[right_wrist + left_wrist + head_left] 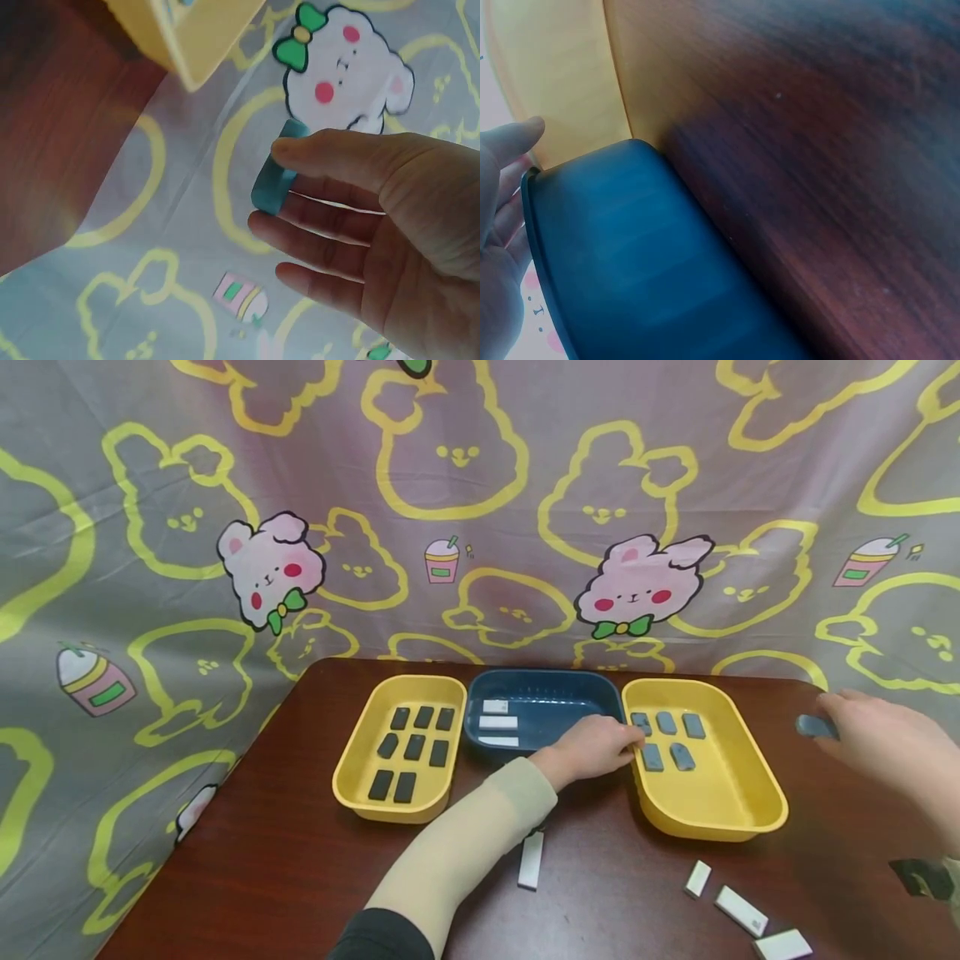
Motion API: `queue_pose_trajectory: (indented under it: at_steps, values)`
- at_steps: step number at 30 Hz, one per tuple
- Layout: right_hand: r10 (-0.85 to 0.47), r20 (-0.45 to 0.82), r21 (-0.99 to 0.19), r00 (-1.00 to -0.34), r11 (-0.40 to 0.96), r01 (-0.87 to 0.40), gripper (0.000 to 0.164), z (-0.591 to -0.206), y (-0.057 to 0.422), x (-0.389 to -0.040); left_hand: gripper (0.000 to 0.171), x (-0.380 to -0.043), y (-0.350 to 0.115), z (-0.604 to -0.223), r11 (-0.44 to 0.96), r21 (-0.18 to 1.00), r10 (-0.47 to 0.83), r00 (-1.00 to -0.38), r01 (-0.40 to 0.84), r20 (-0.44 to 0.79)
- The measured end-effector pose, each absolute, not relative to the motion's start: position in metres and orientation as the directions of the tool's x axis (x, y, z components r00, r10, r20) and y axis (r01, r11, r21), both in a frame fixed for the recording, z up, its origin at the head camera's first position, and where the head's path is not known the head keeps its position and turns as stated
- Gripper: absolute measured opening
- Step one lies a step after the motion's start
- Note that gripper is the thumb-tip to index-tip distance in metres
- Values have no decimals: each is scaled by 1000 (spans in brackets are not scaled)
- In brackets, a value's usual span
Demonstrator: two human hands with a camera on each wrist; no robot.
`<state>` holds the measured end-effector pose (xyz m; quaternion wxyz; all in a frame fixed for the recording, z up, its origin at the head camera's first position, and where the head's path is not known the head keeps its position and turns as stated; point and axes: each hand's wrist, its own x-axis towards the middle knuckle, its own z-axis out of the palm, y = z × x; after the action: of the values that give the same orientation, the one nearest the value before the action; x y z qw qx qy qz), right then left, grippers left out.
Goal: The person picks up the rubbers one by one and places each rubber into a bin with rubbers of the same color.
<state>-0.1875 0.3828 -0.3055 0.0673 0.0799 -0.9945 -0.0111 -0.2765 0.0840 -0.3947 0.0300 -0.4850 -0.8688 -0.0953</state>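
My left hand (596, 749) reaches over the front right corner of the dark blue tray (543, 677) and grips the left rim of the right yellow tray (723, 793). In the left wrist view, its thumb lies over the yellow wall (570, 82). Several grey blocks (693, 726) lie in that tray, toward its back and left. To the right of it, my right hand (888, 743) holds a small grey-blue block (279, 169) up off the table. Thumb and index finger pinch this block, while the other fingers stretch out below it.
Black blocks (404, 787) sit in loose rows in the left yellow tray (348, 768). Three white blocks (498, 722) lie at the blue tray's left. On the brown table (262, 827) in front are a white block (531, 860) and, farther right, three more white blocks (741, 911). A patterned cloth (517, 602) hangs behind.
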Motion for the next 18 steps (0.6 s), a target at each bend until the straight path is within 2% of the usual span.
queue_pose_trajectory:
  at_steps: [8,13,16,18]
  values:
    - [-255,41,-47,-966,965,-256,26,-304,346,-215,13,-278,84,-395,499,141,842,-517,855,156]
    - [-300,-50,-61,-953,953,-296,35,-314,329,-230,13,-277,83,-395,496,135,842,-513,858,165]
    - [-321,-96,-68,-942,947,-315,33,-323,325,-239,13,-276,83,-394,499,125,841,-514,857,168]
    - [-346,-113,-84,-932,938,-338,26,-328,324,-245,14,-276,82,-394,502,119,840,-515,857,168]
